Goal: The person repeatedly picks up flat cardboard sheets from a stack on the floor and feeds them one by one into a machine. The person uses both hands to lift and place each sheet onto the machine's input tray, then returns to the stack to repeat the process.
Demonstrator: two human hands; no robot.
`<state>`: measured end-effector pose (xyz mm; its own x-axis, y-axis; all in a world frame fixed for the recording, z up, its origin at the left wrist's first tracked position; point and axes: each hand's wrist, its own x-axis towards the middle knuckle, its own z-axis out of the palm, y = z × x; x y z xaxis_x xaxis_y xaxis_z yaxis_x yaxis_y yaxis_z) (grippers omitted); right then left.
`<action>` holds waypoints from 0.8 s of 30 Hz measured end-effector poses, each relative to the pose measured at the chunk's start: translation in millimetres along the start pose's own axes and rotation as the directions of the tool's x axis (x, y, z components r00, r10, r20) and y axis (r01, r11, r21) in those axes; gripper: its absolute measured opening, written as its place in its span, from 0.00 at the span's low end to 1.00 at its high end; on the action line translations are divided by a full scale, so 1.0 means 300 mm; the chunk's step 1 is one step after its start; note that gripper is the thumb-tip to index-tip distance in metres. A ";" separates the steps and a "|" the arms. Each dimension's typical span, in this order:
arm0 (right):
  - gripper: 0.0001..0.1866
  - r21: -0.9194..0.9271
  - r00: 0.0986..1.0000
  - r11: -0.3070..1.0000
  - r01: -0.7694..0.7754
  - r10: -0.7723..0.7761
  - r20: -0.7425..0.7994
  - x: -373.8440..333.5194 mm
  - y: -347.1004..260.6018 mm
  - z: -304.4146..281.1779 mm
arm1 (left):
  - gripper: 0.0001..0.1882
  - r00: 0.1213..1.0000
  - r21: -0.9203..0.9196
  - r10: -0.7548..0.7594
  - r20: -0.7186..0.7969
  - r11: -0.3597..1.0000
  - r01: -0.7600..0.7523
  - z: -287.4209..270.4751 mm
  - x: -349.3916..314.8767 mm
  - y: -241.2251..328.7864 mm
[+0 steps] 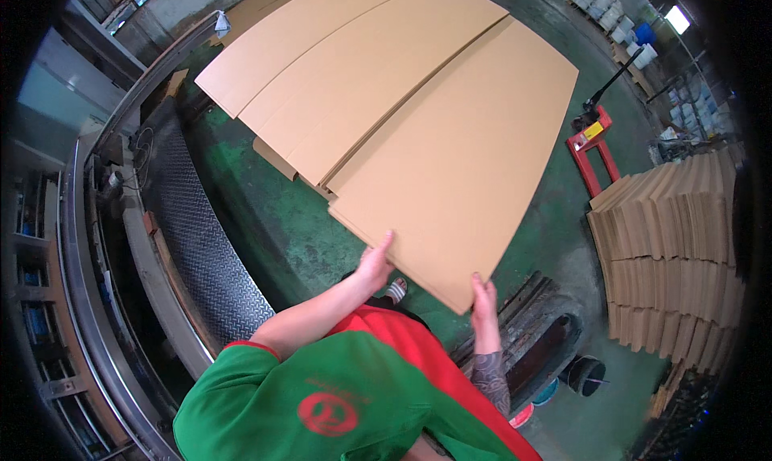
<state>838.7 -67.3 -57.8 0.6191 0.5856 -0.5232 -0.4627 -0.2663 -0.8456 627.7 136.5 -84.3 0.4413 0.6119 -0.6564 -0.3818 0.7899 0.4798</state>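
Left hand (375,264) and right hand (483,300) each gripped the near edge of a large flat tan corrugated cardboard sheet (462,163), held over the green floor (265,220). Thin edge grips looked risky: the sheet could sag or slip onto the cardboard stack (354,75) beyond.

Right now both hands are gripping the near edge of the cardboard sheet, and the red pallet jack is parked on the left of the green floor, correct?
Not quite. Both the left hand and the right hand do grip the near edge of the cardboard sheet, but the head view shows the red pallet jack on the right of the green floor, not the left.
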 end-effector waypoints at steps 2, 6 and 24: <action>0.23 0.021 0.996 0.999 0.047 -0.049 0.076 -0.020 0.071 0.095 | 0.30 0.998 -0.029 0.038 0.042 0.999 -0.036 -0.083 -0.028 0.066; 0.24 0.034 0.989 0.998 0.059 -0.063 0.137 -0.033 0.110 0.179 | 0.27 0.997 0.111 0.028 -0.065 0.994 -0.021 -0.139 -0.075 0.140; 0.25 0.054 0.972 0.970 0.236 -0.236 -0.021 -0.133 -0.673 0.124 | 0.28 0.692 -0.160 0.310 0.652 0.948 -0.274 0.233 -0.247 0.239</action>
<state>884.0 -8.5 137.8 0.7238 0.6158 -0.3113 -0.3365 -0.0788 -0.9384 624.3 150.6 39.4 0.7166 0.6936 0.0736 -0.6127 0.5756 0.5416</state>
